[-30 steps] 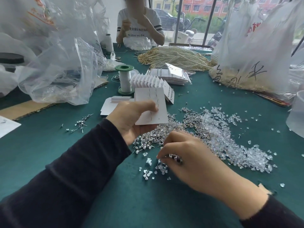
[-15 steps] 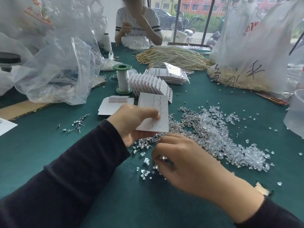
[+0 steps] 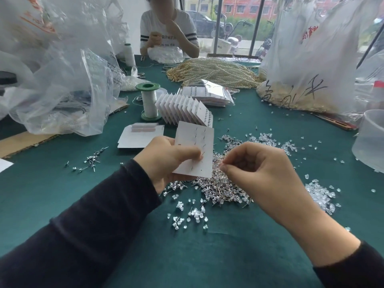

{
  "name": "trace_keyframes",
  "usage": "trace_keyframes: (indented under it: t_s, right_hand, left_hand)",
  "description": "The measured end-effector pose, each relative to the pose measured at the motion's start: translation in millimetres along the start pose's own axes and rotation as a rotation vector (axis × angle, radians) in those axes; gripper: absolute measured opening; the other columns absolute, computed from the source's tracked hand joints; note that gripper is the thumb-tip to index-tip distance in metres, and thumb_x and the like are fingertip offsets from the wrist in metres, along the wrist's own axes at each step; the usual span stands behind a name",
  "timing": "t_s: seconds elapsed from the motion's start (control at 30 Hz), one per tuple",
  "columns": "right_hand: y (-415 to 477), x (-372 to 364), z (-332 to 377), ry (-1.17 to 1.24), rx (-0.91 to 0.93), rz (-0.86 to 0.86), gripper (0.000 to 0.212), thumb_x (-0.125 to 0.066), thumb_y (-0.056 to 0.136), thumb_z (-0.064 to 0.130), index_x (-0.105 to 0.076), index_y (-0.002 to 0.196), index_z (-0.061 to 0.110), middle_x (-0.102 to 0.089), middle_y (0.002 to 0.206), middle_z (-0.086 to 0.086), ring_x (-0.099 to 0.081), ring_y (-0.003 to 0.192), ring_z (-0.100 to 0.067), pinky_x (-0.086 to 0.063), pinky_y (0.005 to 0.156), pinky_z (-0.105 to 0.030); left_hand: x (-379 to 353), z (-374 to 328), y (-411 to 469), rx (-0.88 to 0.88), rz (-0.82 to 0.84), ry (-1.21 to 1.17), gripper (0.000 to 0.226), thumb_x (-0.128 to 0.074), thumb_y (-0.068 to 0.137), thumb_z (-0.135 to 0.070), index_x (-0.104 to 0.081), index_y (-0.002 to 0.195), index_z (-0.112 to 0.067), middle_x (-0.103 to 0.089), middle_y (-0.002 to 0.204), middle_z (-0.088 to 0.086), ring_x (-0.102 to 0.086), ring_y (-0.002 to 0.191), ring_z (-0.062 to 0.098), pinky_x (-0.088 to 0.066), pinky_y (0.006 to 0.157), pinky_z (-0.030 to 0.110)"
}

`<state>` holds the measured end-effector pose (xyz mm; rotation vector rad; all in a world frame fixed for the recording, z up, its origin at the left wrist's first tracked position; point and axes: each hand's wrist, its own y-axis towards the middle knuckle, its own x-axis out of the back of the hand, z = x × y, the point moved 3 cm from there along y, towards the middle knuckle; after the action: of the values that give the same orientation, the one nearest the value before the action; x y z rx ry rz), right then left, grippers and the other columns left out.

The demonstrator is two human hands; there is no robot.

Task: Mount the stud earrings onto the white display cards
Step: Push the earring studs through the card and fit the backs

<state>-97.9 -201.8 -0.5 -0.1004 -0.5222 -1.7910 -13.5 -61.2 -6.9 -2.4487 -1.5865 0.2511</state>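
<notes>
Gripping a half-filled white display card [image 3: 197, 142] in left hand [image 3: 166, 163]; right hand [image 3: 259, 169] beside card pinches, apparently, one stud [image 3: 221, 165]. Lower holes empty; heap of stud earrings [image 3: 216, 190] under card unmounted.

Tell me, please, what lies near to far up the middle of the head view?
Scattered clear plastic earring backs → pile of silver stud earrings → held white display card → fanned row of white cards → heap of pearl bead strands → seated person.

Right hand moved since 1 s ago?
Yes. The right hand rose off the stud pile to the right edge of the card.
</notes>
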Motion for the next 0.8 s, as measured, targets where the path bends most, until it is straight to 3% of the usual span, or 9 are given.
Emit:
trace_keyframes:
  t_s: [0.13, 0.27, 0.5, 0.6, 0.8]
  right_hand:
    - [-0.7, -1.6, 1.7, 0.016, 0.041, -0.051, 0.013, -0.074, 0.074, 0.004, -0.069, 0.072, 0.017, -0.069, 0.067, -0.001, -0.062, 0.058, -0.011, -0.052, 0.057, -0.021]
    - [-2.8, -5.9, 6.3, -0.223, 0.196, -0.119, 0.014, -0.076, 0.072, 0.006, -0.069, 0.072, 0.018, -0.067, 0.069, 0.008, -0.062, 0.066, -0.008, -0.052, 0.066, -0.025]
    - [-3.1, -9.9, 4.9, -0.304, 0.269, -0.136, 0.015, -0.073, 0.073, -0.001, -0.070, 0.075, 0.013, -0.067, 0.076, 0.003, -0.063, 0.072, -0.010, -0.053, 0.069, -0.029]
    - [-3.7, -11.2, 4.4, -0.320, 0.277, -0.131, 0.012, -0.073, 0.073, 0.000, -0.070, 0.075, 0.011, -0.066, 0.076, 0.002, -0.063, 0.073, -0.010, -0.052, 0.069, -0.026]
    - [-5.4, -13.5, 2.1, -0.388, 0.339, -0.163, 0.011, -0.075, 0.071, -0.002, -0.071, 0.073, 0.008, -0.066, 0.076, 0.001, -0.058, 0.070, -0.006, -0.044, 0.068, -0.008]
  left_hand:
    - [-7.4, 2.9, -3.4, -0.025, 0.049, 0.043, 0.009, -0.063, 0.076, 0.007, -0.063, 0.077, -0.002, -0.069, 0.064, 0.007, -0.066, 0.052, 0.016, -0.055, 0.045, 0.026]
    - [-12.3, 4.7, -5.4, -0.061, 0.094, 0.056, 0.014, -0.061, 0.075, 0.009, -0.065, 0.071, -0.004, -0.068, 0.055, 0.003, -0.065, 0.047, 0.013, -0.049, 0.040, 0.021]
    - [-13.5, 5.4, -5.2, -0.100, 0.096, 0.060, 0.018, -0.061, 0.073, 0.013, -0.067, 0.069, -0.004, -0.069, 0.056, 0.005, -0.065, 0.048, 0.015, -0.050, 0.042, 0.022]
    - [-13.8, 5.4, -4.9, -0.115, 0.098, 0.069, 0.017, -0.061, 0.072, 0.013, -0.068, 0.071, -0.002, -0.070, 0.060, 0.006, -0.066, 0.050, 0.016, -0.053, 0.045, 0.022]
    - [-12.9, 6.6, -3.3, -0.138, 0.084, 0.087, 0.017, -0.061, 0.071, 0.013, -0.068, 0.068, -0.003, -0.070, 0.060, 0.006, -0.066, 0.052, 0.016, -0.055, 0.049, 0.022]
